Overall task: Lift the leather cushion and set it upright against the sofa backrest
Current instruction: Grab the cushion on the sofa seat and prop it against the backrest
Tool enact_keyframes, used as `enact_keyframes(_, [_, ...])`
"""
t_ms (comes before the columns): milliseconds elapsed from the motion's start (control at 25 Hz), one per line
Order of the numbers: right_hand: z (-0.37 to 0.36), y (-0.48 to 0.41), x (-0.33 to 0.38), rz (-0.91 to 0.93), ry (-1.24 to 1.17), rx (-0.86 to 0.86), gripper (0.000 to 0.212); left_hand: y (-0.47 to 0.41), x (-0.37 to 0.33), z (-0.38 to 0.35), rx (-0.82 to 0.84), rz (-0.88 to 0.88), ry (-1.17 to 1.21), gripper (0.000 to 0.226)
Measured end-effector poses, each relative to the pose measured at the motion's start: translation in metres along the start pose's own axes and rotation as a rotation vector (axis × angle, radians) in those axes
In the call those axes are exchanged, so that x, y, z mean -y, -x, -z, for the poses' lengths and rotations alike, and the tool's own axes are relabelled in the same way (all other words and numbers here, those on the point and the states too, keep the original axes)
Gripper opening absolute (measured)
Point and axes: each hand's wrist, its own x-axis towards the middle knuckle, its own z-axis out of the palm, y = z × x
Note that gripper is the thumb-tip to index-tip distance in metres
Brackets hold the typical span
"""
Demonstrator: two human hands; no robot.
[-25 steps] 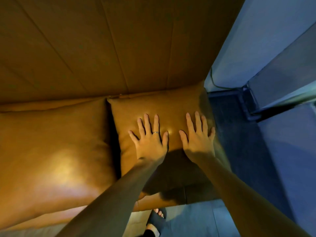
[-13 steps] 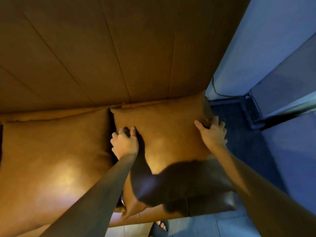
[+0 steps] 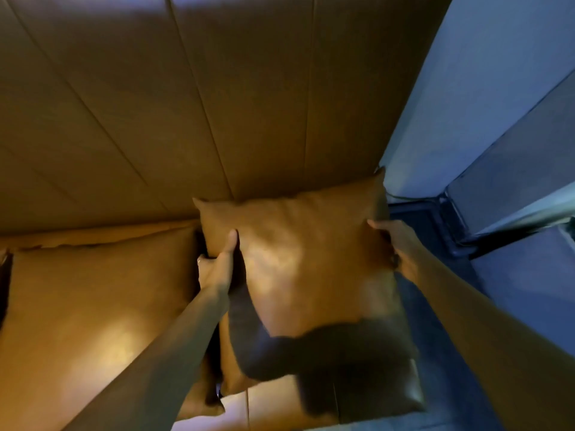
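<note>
A tan leather cushion (image 3: 305,262) is raised off the sofa seat at the right end, tilted with its top edge toward the backrest (image 3: 186,113). My left hand (image 3: 219,262) grips its left edge, thumb on the front face, fingers hidden behind. On the cushion's right edge my right hand (image 3: 393,244) holds on, fingers wrapped around the back. The cushion's lower part lies in dark shadow. Its top corners reach the panelled brown backrest; whether they touch it I cannot tell.
A second, larger tan cushion (image 3: 87,306) lies on the seat to the left. The sofa's front edge (image 3: 280,405) shows below. A blue-grey wall (image 3: 466,88) and dark floor (image 3: 513,290) lie to the right, with a cable at the skirting.
Both hands went from resting flat on the cushion to gripping its side edges. The cushion has lifted off the seat and moved up toward the backrest.
</note>
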Motion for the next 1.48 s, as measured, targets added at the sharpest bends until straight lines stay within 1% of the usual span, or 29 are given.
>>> enact_keyframes(40, [-0.002,0.011,0.018,0.032,-0.015,0.001,0.064,0.004,-0.014,-0.004,0.014,-0.035,0.012,0.147])
enact_keyframes(80, [-0.003,0.017,0.034,0.08,-0.037,0.005,0.05,0.01,-0.031,-0.008,0.034,-0.075,0.021,0.149])
enact_keyframes(120, [-0.002,0.022,0.051,0.128,-0.049,0.006,0.042,0.015,-0.047,-0.012,0.053,-0.118,0.019,0.148])
enact_keyframes(160, [-0.002,0.027,0.067,0.175,-0.049,-0.002,0.04,0.02,-0.064,-0.015,0.062,-0.163,0.016,0.142])
enact_keyframes(240, [0.0,0.037,0.098,0.277,-0.059,-0.02,0.043,0.025,-0.095,-0.018,0.079,-0.249,0.033,0.127])
enact_keyframes(280, [-0.001,0.042,0.112,0.321,-0.085,-0.013,0.044,0.028,-0.11,-0.018,0.11,-0.291,0.063,0.125])
enact_keyframes(320, [0.0,0.045,0.124,0.36,-0.106,-0.002,0.045,0.032,-0.125,-0.017,0.151,-0.321,0.081,0.13])
enact_keyframes(400, [-0.001,0.047,0.144,0.396,-0.12,0.024,0.046,0.037,-0.146,-0.014,0.213,-0.356,0.04,0.141])
enact_keyframes(440, [-0.002,0.046,0.15,0.391,-0.118,0.033,0.046,0.037,-0.153,-0.013,0.247,-0.358,0.007,0.139])
enact_keyframes(520, [-0.005,0.043,0.151,0.337,-0.069,0.048,0.046,0.032,-0.158,-0.014,0.292,-0.319,-0.038,0.125])
enact_keyframes(600, [-0.008,0.038,0.142,0.281,-0.047,0.078,0.043,0.026,-0.161,-0.018,0.312,-0.273,-0.075,0.12])
enact_keyframes(720, [-0.006,0.033,0.134,0.267,-0.163,0.071,0.041,0.027,-0.169,-0.028,0.295,-0.273,-0.086,0.117])
enact_keyframes(840, [-0.001,0.031,0.131,0.282,-0.257,0.092,0.031,0.028,-0.174,-0.033,0.274,-0.259,-0.063,0.118])
enact_keyframes(880, [-0.002,0.03,0.129,0.287,-0.295,0.11,0.031,0.026,-0.174,-0.034,0.277,-0.248,-0.052,0.117])
enact_keyframes(920, [-0.005,0.03,0.128,0.293,-0.315,0.13,0.037,0.022,-0.173,-0.035,0.281,-0.232,-0.038,0.118])
enact_keyframes(1000, [-0.015,0.024,0.13,0.299,-0.295,0.133,0.065,0.016,-0.173,-0.039,0.291,-0.199,-0.023,0.122])
enact_keyframes(1040, [-0.02,0.019,0.132,0.295,-0.282,0.103,0.078,0.015,-0.175,-0.041,0.292,-0.187,-0.025,0.122])
enact_keyframes(1080, [-0.024,0.015,0.133,0.288,-0.274,0.06,0.085,0.013,-0.177,-0.043,0.294,-0.175,-0.028,0.12])
enact_keyframes(1200, [-0.03,-0.001,0.133,0.287,-0.264,-0.017,0.091,0.008,-0.181,-0.044,0.303,-0.166,-0.039,0.108])
enact_keyframes(1360, [-0.031,-0.01,0.129,0.319,-0.207,-0.042,0.095,0.005,-0.181,-0.045,0.291,-0.156,-0.048,0.112])
enact_keyframes(1440, [-0.034,-0.008,0.129,0.345,-0.138,-0.112,0.094,0.009,-0.182,-0.043,0.282,-0.157,-0.051,0.112])
enact_keyframes(1480, [-0.036,-0.005,0.128,0.37,-0.093,-0.179,0.094,0.009,-0.182,-0.04,0.283,-0.164,-0.059,0.116])
